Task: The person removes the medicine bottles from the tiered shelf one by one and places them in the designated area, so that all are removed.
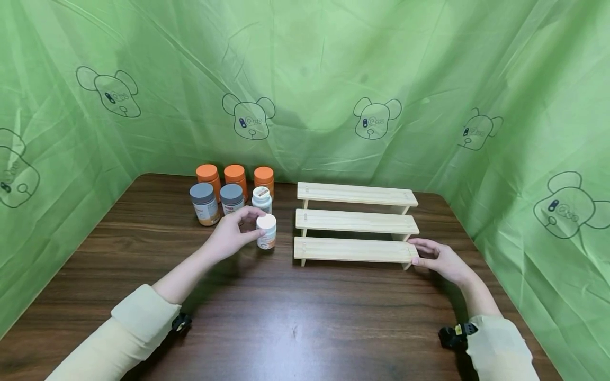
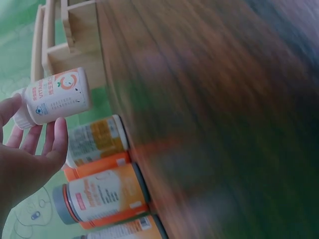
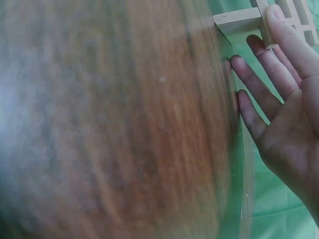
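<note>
My left hand (image 1: 232, 233) holds a white vitamin bottle (image 1: 267, 239) near its cap, thumb on one side and fingers on the other. In the left wrist view the bottle (image 2: 59, 95) lies sideways across the picture, its base apart from the tabletop. At the right end of a three-step wooden display rack (image 1: 355, 248), my right hand (image 1: 443, 260) pinches the lowest shelf, thumb at the front corner and fingers behind. The right wrist view shows the thumb against the shelf end (image 3: 264, 22), with the other fingers spread below.
Left of the rack stand orange-capped bottles (image 1: 235, 173), grey-capped bottles (image 1: 205, 203) and another white bottle (image 1: 261, 198), grouped closely. A brown wood-grain table (image 1: 295, 317) carries everything. Green cloth (image 1: 310, 69) with bear drawings surrounds its back and sides.
</note>
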The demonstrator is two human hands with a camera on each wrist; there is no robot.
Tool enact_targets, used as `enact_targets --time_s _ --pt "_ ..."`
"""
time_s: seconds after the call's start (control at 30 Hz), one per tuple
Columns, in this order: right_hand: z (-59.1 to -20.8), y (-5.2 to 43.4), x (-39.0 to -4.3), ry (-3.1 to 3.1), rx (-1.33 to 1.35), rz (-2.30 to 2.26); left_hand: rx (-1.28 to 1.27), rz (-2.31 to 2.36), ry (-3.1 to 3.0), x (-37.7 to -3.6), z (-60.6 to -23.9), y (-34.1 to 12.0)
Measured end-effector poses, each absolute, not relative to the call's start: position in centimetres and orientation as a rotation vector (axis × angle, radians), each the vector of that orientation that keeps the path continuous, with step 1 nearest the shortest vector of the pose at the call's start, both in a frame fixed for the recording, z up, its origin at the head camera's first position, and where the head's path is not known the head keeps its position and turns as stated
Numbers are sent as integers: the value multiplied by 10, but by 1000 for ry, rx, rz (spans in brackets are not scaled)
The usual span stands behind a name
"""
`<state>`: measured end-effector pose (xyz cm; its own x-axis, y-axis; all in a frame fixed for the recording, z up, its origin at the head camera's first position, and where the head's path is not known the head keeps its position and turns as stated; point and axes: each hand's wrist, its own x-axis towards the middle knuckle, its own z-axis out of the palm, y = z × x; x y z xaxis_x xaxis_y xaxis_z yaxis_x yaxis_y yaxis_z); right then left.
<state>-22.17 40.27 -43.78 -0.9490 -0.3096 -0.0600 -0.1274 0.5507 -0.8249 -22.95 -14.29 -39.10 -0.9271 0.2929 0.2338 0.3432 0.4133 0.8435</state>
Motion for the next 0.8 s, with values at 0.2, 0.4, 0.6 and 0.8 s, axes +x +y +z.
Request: enact_targets --time_s 0.2,0.4,0.6,0.8 --pt "-438 402 -223 2591 -370 -1348 -528 -1485 -2666 -237 -398 -152" --pt "-438 400 -223 2599 -367 -1343 -487 -1468 -2744 -237 -401 -155" --pt "-436 397 -224 2589 -379 -1350 -461 -1481 -2762 -238 -401 -156" --pt "-438 398 -226 2581 -391 -1345 -488 -1472 -2788 -239 -400 -156"
